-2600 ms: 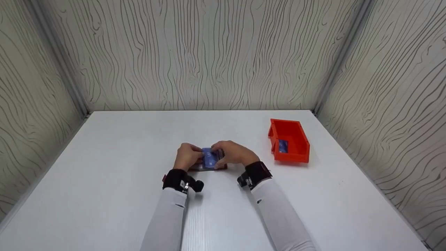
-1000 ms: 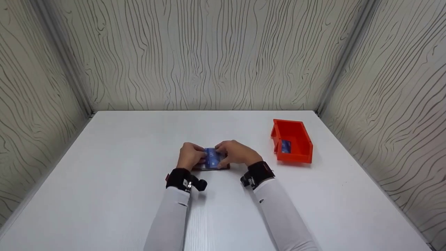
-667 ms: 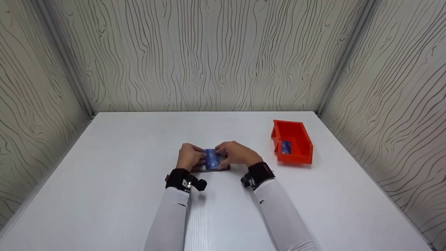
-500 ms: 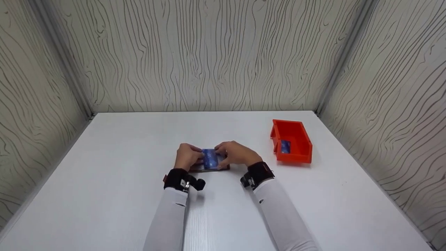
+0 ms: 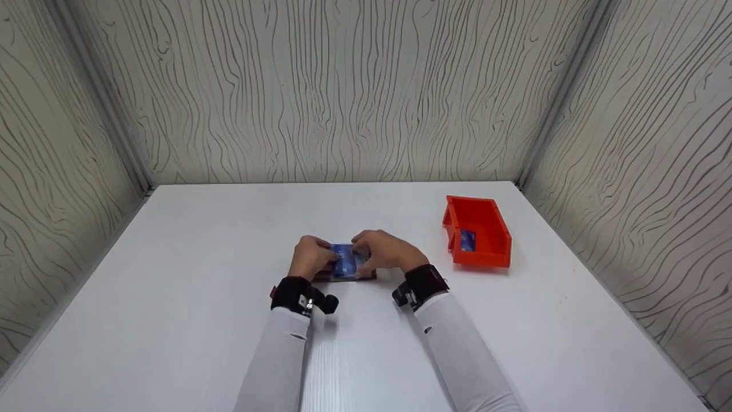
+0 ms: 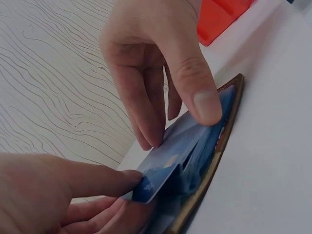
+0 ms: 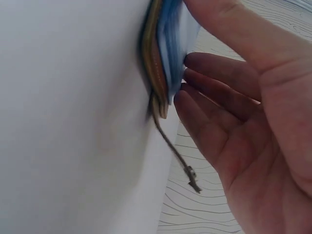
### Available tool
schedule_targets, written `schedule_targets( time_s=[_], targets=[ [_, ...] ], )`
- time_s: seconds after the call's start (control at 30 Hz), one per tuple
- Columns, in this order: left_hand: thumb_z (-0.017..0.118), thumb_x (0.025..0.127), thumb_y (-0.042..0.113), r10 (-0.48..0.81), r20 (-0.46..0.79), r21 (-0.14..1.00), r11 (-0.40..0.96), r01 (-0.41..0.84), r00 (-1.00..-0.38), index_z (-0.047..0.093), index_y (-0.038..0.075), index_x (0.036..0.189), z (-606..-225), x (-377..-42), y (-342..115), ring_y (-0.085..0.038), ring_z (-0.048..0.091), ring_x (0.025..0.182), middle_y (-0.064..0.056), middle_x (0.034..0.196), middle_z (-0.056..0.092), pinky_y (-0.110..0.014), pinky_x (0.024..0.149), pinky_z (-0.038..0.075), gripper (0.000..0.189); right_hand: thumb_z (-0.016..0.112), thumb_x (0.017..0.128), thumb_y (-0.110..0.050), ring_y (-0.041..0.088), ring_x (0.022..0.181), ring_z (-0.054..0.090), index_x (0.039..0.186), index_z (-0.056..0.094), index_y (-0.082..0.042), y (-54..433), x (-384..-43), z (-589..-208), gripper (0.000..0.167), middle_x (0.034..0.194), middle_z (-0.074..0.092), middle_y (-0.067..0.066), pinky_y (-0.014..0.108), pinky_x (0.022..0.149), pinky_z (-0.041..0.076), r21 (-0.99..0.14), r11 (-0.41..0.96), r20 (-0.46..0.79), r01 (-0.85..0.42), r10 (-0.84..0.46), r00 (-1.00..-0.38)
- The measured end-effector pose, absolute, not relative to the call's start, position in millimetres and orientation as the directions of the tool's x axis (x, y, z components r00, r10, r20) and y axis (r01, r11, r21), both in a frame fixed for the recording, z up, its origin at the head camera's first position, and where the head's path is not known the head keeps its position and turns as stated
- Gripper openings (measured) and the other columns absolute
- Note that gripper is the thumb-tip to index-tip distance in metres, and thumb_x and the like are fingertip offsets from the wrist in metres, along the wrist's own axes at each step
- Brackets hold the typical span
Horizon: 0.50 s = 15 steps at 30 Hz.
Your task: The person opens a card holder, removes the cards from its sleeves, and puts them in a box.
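A brown-edged card holder [image 6: 237, 88] with clear plastic sleeves [image 6: 197, 155] lies spread on the white table between the hands. A blue card [image 5: 345, 262] shows on top of the sleeves, its near left corner raised in the left wrist view. My left hand [image 5: 310, 256] pinches that corner, thumb above and fingers beneath. Spanning the right part of the holder, my right hand [image 5: 390, 250] grips it with the thumb at the near edge and the fingertips at the far edge. A thin knotted cord [image 7: 171, 146] hangs from the holder in the right wrist view.
A red plastic bin [image 5: 481, 260] stands at the back right of the table, with a blue card [image 5: 468, 241] inside. Patterned panels [image 5: 337, 91] close off the back and both sides.
My left thumb has slid slightly right, further over the blue card's edge, since half a second ago. The right hand keeps its hold. The head view has shifted slightly; the bin has stayed put.
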State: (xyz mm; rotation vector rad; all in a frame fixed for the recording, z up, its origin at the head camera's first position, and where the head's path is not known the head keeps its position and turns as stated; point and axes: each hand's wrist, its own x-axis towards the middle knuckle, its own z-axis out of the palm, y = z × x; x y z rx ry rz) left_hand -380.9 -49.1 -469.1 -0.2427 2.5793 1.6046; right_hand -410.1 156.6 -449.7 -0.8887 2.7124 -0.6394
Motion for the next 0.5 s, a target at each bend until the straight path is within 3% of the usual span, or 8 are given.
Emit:
schedule_targets(
  time_s=[0.2,0.5],
  targets=[
    [0.081,0.094,0.012,-0.076,-0.161,0.884,0.432,-0.178,-0.984,0.073,-0.004,0.131,-470.7,-381.9,-50.4,-0.031,0.077,0.116,-0.024,0.134,0.075,-0.041,0.098,0.063,0.041,0.094,0.084,-0.024,0.036,0.141,0.062,0.134,0.076,-0.002,154.5,-412.6,-454.2,0.057,0.152,0.065,0.016,0.049,0.121,0.051,-0.450,0.708,-0.056,-0.544,-0.631,-0.774],
    [0.082,0.095,0.012,-0.072,-0.181,0.891,0.410,-0.194,-0.981,0.074,-0.003,0.130,-471.9,-383.7,-50.5,-0.030,0.077,0.113,-0.024,0.134,0.075,-0.035,0.087,0.063,0.039,0.095,0.084,-0.023,0.031,0.133,0.067,0.130,0.078,-0.004,156.1,-412.0,-454.9,0.052,0.146,0.069,0.013,0.047,0.114,0.056,-0.475,0.710,-0.061,-0.519,-0.615,-0.786]
  ],
)
